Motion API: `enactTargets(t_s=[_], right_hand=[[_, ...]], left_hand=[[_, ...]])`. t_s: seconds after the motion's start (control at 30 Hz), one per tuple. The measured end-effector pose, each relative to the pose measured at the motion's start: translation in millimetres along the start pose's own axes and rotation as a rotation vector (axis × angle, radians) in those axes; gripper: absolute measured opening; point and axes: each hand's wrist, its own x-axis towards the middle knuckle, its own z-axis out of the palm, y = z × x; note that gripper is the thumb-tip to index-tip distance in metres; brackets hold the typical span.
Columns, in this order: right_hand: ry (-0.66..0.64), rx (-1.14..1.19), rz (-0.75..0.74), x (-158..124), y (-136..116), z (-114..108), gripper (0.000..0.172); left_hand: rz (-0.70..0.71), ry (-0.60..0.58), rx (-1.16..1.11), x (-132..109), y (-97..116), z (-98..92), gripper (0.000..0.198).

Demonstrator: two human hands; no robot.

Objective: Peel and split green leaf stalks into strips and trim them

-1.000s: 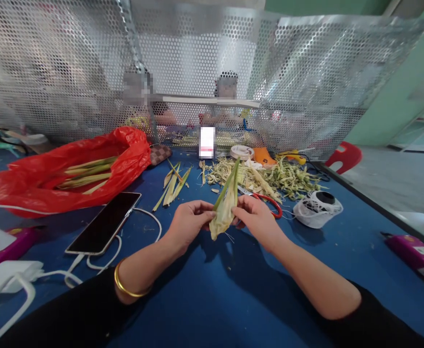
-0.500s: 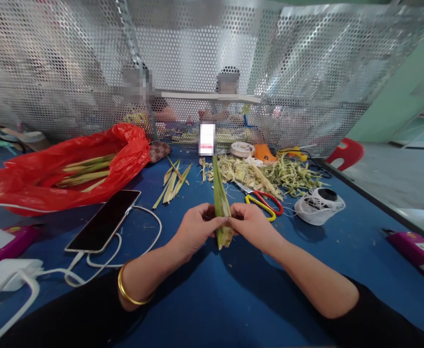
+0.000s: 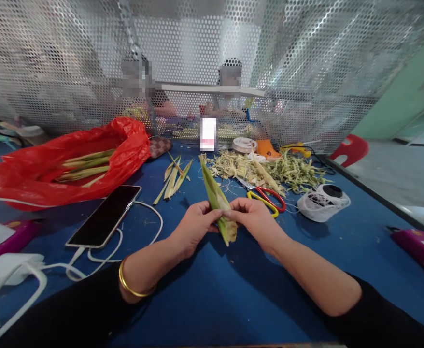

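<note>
Both my hands hold one folded green-yellow leaf above the blue table. My left hand pinches its lower part from the left; a gold bangle is on that wrist. From the right, my right hand pinches the same spot with closed fingers. The leaf's pointed tip leans away and to the left, and its blunt end hangs below my fingers.
A red plastic bag with long leaves lies far left. A phone on a white cable lies near my left arm. Loose leaf strips, a heap of trimmings, red-yellow scissors and a white string spool lie beyond. A perforated metal screen stands behind.
The leaf has swung from leaning right, through upright, to leaning left. Both hands have kept their pinch on it and stayed near the same place.
</note>
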Motion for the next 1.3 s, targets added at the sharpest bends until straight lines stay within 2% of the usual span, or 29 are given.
enactTargets(t_s=[0.33,0.57,0.73,0.97,1.3], right_hand=[[-0.026,0.100,0.070,2,1,-2,0.030],[-0.012,0.084,0.051,1,3,0,0.031],[-0.049,0.131,0.066,1,5,1,0.032],[-0.085,0.188,0.122,2,8,0,0.026],[-0.130,0.210,0.133,4,11,-2,0.026]], left_hand=[[0.024,-0.033,-0.030,0,2,0.1,0.019],[0.015,0.037,-0.028,0,2,2.3,0.013],[0.021,0.054,-0.002,1,2,2.7,0.011],[-0.005,-0.041,-0.038,1,1,-0.2,0.022],[0.177,0.089,0.213,2,-4,0.4,0.013]])
